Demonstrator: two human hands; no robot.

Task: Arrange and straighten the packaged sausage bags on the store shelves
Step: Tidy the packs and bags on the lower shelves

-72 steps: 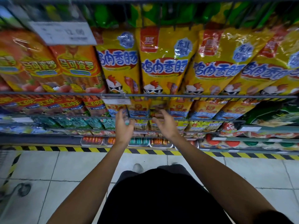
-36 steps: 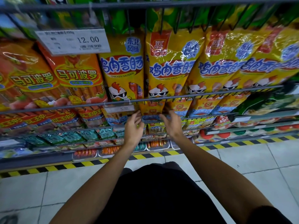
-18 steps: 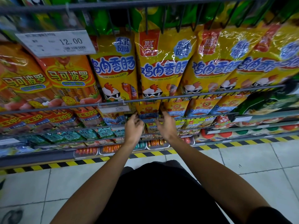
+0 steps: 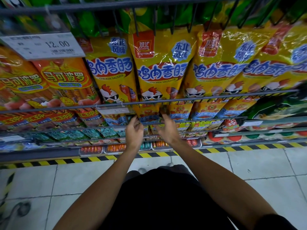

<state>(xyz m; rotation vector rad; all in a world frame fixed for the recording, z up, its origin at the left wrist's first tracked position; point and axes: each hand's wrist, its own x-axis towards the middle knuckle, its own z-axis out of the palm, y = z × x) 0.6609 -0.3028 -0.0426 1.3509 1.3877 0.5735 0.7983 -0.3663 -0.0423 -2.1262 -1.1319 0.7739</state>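
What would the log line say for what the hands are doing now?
hands: left hand and right hand grip the lion bag | shelf: below chicken sausage bags | step: straightening

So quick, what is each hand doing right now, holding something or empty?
Left hand: fingers curled on the left edge of the small yellow sausage bag.
Right hand: gripping the same bag's right edge.
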